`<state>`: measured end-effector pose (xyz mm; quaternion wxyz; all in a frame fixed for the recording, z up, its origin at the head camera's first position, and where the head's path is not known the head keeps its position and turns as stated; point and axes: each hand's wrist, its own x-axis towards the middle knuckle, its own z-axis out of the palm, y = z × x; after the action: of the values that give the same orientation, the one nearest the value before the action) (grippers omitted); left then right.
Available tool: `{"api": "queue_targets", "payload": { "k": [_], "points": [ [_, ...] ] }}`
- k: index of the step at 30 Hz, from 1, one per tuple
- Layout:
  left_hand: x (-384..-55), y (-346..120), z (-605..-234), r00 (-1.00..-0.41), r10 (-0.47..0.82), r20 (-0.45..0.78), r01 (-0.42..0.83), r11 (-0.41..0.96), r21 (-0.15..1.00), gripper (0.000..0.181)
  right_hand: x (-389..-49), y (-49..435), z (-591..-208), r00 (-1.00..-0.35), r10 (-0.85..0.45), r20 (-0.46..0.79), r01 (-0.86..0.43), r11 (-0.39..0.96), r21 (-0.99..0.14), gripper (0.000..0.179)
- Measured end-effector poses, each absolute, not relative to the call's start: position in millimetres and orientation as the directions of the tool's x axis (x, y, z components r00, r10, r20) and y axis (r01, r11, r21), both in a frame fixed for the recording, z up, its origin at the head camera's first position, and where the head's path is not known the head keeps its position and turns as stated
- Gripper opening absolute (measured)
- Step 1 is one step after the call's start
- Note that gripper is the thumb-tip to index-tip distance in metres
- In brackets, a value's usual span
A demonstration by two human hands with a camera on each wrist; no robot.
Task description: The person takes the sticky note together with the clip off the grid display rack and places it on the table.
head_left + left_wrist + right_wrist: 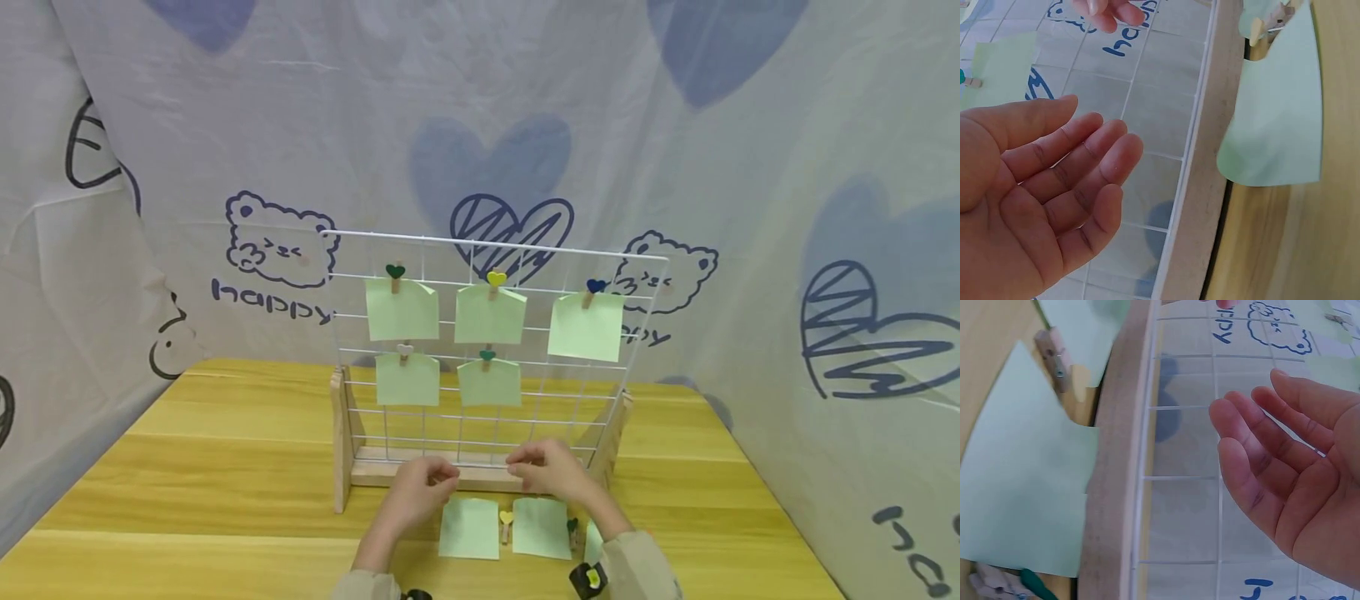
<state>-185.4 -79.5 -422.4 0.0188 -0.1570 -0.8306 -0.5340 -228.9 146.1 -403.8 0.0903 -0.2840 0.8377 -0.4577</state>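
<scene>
My left hand [426,490] hovers just in front of the lower edge of a white wire grid [540,393]; its fingers are loosely bent, and the left wrist view shows nothing in the palm. Opposite it, my right hand [551,468] is held the same way, also bare in the right wrist view. Below them on the table lie a green paper note [468,529], a clothespin with a yellow heart [506,525], a second note [542,528] and a clothespin with a dark green heart [573,532]. Part of another note [593,543] shows beside my right sleeve.
Several notes hang on the grid from heart clothespins: three along the top, such as the right one [586,327], and two lower, such as the left one [407,381]. A wooden stand [340,442] supports the grid. Behind the wooden table [225,467] hangs a patterned cloth [360,142].
</scene>
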Motion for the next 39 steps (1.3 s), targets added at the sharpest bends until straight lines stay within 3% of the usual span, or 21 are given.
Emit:
{"api": "queue_targets", "payload": {
  "k": [24, 39],
  "points": [
    [-197.5, -66.2, -401.4, -0.937, 0.260, 0.233, 0.333, 0.459, 0.824, 0.015, -229.8, 146.8, -367.7, -0.834, -0.522, 0.178, -0.436, 0.428, -0.791, 0.019],
    [-200.7, -63.9, -387.3, -0.919, 0.290, 0.266, 0.375, 0.440, 0.816, 0.014, -230.6, 145.2, -349.0, -0.826, -0.495, 0.270, -0.496, 0.411, -0.764, 0.018]
  ]
}}
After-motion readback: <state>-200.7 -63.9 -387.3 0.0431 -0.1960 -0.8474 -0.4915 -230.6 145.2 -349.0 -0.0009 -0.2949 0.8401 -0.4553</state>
